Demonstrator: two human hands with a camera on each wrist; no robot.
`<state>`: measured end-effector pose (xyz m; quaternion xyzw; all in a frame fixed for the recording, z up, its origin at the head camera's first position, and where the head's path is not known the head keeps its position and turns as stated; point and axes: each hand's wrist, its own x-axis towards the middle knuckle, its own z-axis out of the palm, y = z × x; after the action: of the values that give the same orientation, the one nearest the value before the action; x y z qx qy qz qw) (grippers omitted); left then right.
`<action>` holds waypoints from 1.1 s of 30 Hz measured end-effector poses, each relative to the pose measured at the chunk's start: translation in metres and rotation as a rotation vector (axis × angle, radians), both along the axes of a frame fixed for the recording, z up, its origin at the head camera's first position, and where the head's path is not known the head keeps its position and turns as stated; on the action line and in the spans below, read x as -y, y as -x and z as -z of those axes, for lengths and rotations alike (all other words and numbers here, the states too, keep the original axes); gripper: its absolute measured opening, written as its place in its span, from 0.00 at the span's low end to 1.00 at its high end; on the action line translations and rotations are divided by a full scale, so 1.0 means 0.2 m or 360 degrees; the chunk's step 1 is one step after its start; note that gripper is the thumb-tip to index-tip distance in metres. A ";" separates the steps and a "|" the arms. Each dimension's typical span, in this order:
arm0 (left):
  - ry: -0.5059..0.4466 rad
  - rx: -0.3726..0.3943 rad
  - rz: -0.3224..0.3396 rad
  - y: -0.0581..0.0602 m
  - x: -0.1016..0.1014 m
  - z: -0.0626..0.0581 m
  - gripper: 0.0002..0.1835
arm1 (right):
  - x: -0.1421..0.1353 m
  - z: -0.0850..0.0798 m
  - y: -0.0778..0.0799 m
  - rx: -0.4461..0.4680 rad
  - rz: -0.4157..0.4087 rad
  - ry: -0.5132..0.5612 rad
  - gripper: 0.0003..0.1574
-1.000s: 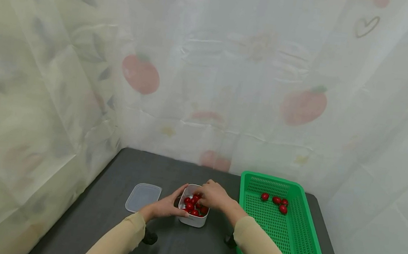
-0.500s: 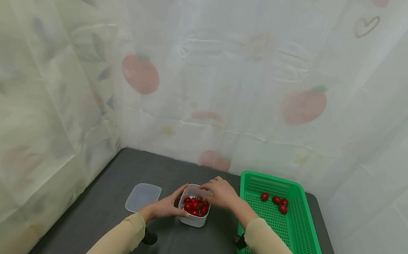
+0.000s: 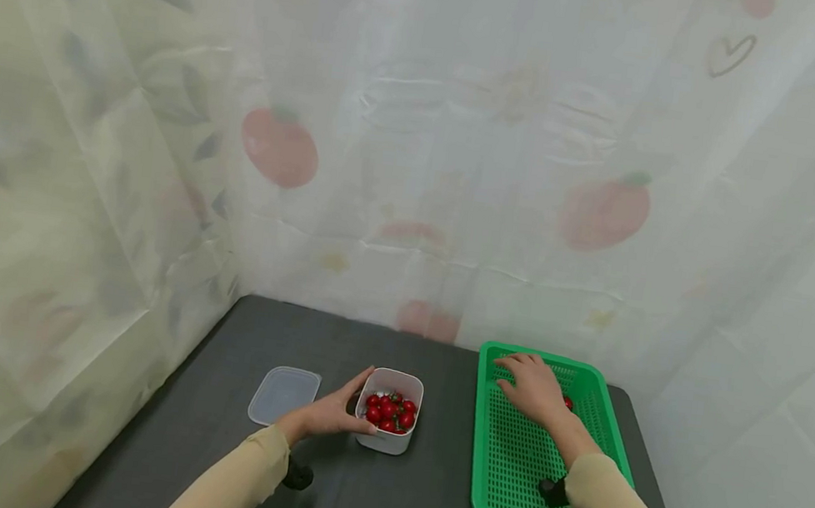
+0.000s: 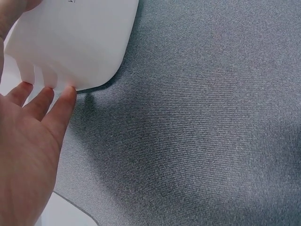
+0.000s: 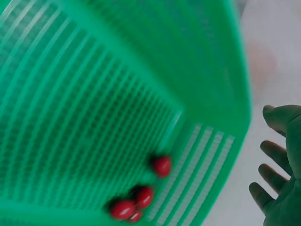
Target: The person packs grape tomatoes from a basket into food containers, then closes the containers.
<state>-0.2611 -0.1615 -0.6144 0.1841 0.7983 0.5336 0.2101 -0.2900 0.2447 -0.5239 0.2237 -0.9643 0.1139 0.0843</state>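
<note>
Grips white container [image 3: 386,443] of cherry tomatoes [image 3: 387,409] with left hand [image 3: 331,414], presumably for steadiness; poises spread, empty right hand [image 3: 536,393] over green basket [image 3: 478,451].

The box [image 3: 383,442] in the left hand [image 3: 329,414] is white; the tomatoes [image 3: 387,408] inside are glossy red flecked with green. Left of that hand, the lid [image 3: 283,395] is cloudy, see-through grey. Below the right hand [image 3: 534,387], the basket [image 3: 480,430] is bright green with a grid of holes, its few tomatoes [image 5: 162,166] red. The desk [image 3: 343,490] beneath both hands is dark grey, finely lined. Beyond them, a whitish curtain [image 3: 408,120] carries faded red fruits [image 3: 279,149].
</note>
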 end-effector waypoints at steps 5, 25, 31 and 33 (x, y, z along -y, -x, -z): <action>0.0013 -0.0015 -0.0008 0.00 0.00 0.00 0.62 | -0.17 0.05 -0.01 0.0088 0.0196 0.0027 0.29; -0.0027 0.0004 0.0015 0.00 -0.01 0.00 0.61 | -0.39 0.21 -0.04 0.0740 0.0504 -0.0057 0.38; -0.0049 0.0012 0.0016 0.00 -0.01 0.00 0.60 | -0.41 0.24 -0.04 0.0798 0.0495 -0.0054 0.41; -0.0044 0.0013 0.0013 0.00 -0.01 0.00 0.60 | -0.41 0.25 -0.04 0.0818 0.0494 -0.0067 0.41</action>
<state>-0.2618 -0.1595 -0.6152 0.1881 0.7892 0.5446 0.2129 -0.2821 0.3273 -0.5740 0.0391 -0.9788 0.1327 -0.1508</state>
